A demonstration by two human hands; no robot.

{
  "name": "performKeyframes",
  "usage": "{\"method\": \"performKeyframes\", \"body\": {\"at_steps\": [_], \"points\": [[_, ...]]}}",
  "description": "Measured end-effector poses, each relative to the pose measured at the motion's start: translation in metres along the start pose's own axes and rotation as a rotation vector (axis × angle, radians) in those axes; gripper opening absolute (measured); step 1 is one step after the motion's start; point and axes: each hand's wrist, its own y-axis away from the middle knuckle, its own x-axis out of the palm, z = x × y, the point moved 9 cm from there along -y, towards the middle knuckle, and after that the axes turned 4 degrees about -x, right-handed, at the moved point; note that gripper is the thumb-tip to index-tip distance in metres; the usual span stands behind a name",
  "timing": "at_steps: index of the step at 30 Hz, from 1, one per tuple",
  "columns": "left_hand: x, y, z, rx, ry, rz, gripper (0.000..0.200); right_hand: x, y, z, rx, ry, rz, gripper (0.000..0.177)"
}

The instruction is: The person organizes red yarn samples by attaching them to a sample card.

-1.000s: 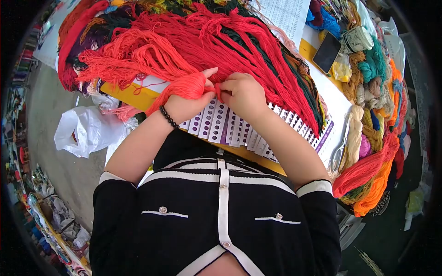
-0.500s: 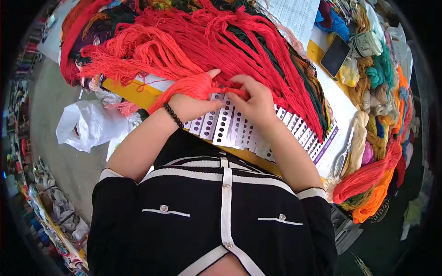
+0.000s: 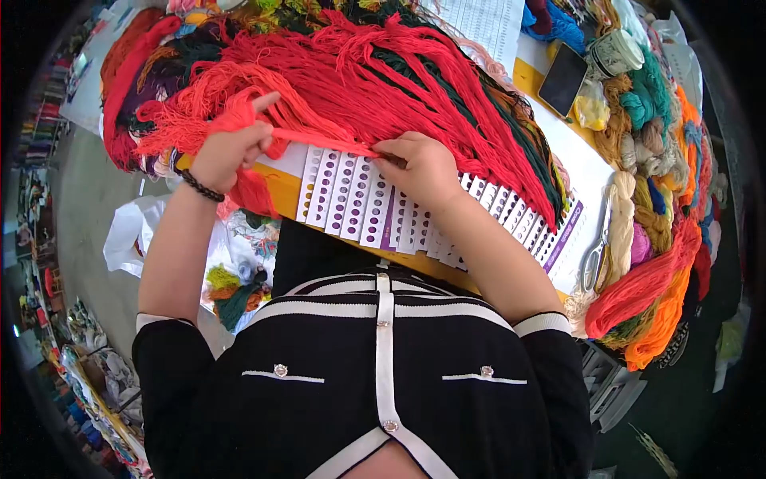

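Observation:
My left hand (image 3: 231, 152), with a dark beaded bracelet at the wrist, is closed round a bunch of coral-red thread (image 3: 254, 191) at the left of the table. A narrow strand of the thread stretches from it to my right hand (image 3: 419, 168), whose thumb and fingers pinch its other end. Beyond both hands lies a large spread of red and coral skeins (image 3: 319, 72). Under the strand are white cards with rows of round holes (image 3: 343, 191), partly covered by the skeins and my right hand.
A black phone (image 3: 562, 78) and a patterned cup (image 3: 614, 54) stand at the upper right. Scissors (image 3: 594, 259) lie near several coloured skeins (image 3: 662, 271) on the right. A white plastic bag (image 3: 132, 231) and more yarn (image 3: 239, 297) are below the table's left edge.
My left hand has moved left and away from my right hand, drawing the coral thread out between them. More of the punched cards now shows.

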Motion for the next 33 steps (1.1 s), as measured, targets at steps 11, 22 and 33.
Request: {"method": "performKeyframes", "body": {"at_steps": [11,22,33], "points": [[-0.052,0.042,0.038,0.127,0.792,-0.162,0.028,-0.006,0.012,0.029,0.125,-0.067,0.072,0.027],[0.077,0.108,0.027,0.273,0.399,0.075,0.048,0.046,0.012,0.127,0.338,-0.898,0.239,0.018],[0.068,0.113,0.034,0.287,0.642,0.012,0.047,0.048,0.025,0.117,0.504,-1.150,0.208,0.014]]}}
